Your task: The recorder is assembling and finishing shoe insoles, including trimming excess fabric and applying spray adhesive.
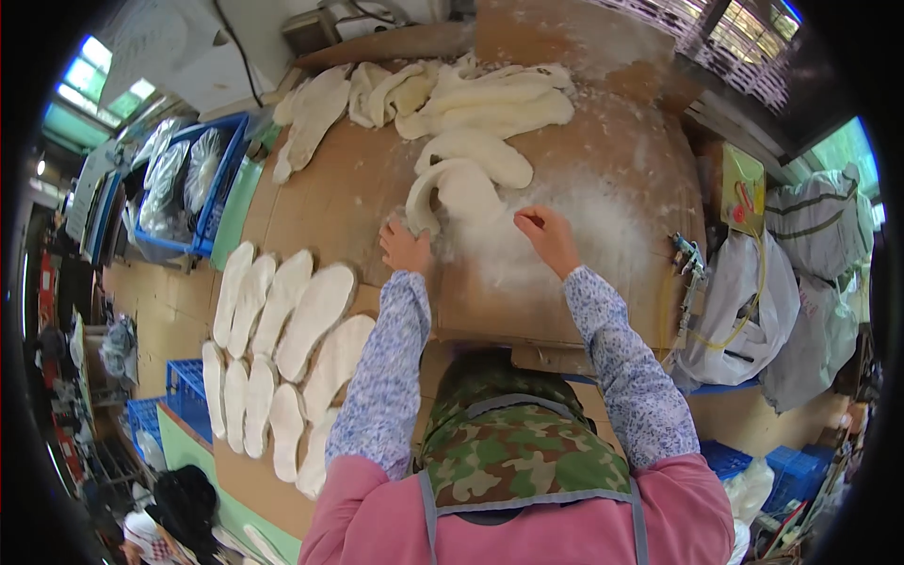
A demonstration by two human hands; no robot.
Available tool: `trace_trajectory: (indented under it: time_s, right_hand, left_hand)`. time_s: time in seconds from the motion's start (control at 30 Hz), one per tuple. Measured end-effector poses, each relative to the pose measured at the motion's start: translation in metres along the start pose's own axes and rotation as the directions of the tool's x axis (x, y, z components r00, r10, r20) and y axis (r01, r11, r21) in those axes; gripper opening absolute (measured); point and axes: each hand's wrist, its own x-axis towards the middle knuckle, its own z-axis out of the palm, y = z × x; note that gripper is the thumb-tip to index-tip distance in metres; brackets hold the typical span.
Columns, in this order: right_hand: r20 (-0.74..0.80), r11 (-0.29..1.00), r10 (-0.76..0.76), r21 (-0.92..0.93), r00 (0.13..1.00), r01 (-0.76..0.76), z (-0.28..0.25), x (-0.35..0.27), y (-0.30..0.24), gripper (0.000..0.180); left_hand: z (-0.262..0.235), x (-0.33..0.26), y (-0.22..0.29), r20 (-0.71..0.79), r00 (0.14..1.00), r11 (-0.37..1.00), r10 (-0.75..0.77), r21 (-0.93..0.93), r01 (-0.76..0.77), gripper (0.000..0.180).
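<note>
A white fleece insole piece (452, 193) lies bent on the cardboard-covered table (339, 198). My left hand (405, 247) presses on its near end, fingers curled over the edge. My right hand (544, 235) rests closed on the white fluff (527, 254) just right of the piece, fingers pinched together; I cannot tell whether it holds anything. A heap of more white fleece soles (480, 104) lies beyond, at the back of the table.
Two rows of finished white insoles (282, 348) lie at the left. A blue crate (179, 184) with bagged goods stands far left. A spray gun with hose (687, 259) and grey and white sacks (753, 311) sit at the right.
</note>
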Motion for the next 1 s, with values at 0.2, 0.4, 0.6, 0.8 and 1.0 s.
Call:
trace_trajectory:
  time_s: [0.2, 0.4, 0.6, 0.8, 1.0]
  right_hand:
    - [-0.103, 0.935, -0.333, -0.161, 0.937, 0.315, 0.021, 0.032, -0.025, 0.044]
    - [0.303, 0.697, -0.602, -0.251, 0.739, 0.671, 0.03, 0.075, -0.07, 0.04]
    - [0.582, 0.972, 0.03, 0.173, 0.812, -0.16, -0.063, 0.012, -0.027, 0.044]
    - [0.208, 0.842, 0.28, 0.416, 0.937, -0.343, -0.194, -0.067, 0.027, 0.034]
    - [-0.312, 0.917, 0.397, 0.088, 0.863, -0.39, -0.249, -0.08, 0.098, 0.028]
  left_hand:
    - [-0.036, 0.042, 0.029, 0.093, 0.945, 0.94, 0.314, 0.111, -0.323, 0.032]
    - [-0.141, 0.031, 0.124, 0.251, 0.588, 0.639, 0.769, -0.322, -0.698, 0.016]
    - [-0.159, 0.028, 0.171, 0.528, 0.685, 0.796, 0.502, -0.591, -0.129, 0.017]
    - [-0.045, -0.019, 0.154, 0.476, 0.629, 0.718, 0.615, -0.668, -0.196, 0.025]
    - [0.049, -0.08, 0.12, 0.711, 0.678, 0.826, 0.189, -0.489, 0.282, 0.03]
